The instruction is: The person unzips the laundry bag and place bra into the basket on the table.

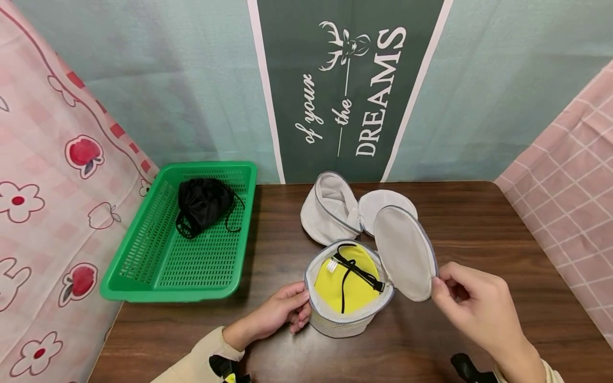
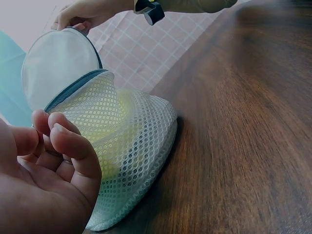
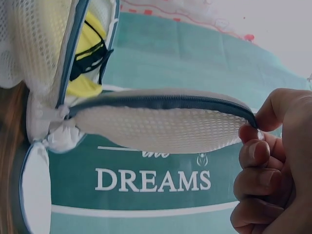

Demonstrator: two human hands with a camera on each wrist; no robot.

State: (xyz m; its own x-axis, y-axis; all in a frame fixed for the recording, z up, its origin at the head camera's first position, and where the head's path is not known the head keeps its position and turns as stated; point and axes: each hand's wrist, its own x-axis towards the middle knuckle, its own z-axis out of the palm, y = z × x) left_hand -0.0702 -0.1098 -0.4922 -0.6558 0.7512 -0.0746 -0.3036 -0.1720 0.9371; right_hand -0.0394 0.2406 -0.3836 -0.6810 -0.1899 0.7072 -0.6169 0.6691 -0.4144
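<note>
A white mesh laundry bag (image 1: 340, 327) with a grey-blue zipped rim stands on the table, its round lid (image 1: 402, 252) lifted to the right. Inside lies a folded yellow fabric item (image 1: 330, 290) with a black cord, a black strap and a small white label; its kind cannot be told. My left hand (image 1: 282, 311) pinches the bag's rim between thumb and fingers on the left side. With thumb and forefinger, my right hand (image 1: 483, 306) pinches the lid's outer edge, the other fingers curled, as the right wrist view (image 3: 273, 165) also shows.
Behind the bag, a second white mesh bag (image 1: 318, 221) lies with its round lid (image 1: 383, 205) folded out. At the left, a green plastic basket (image 1: 177, 295) holds a black drawstring pouch (image 1: 206, 205). Curtains stand at the back and both sides of the wooden table (image 1: 483, 229).
</note>
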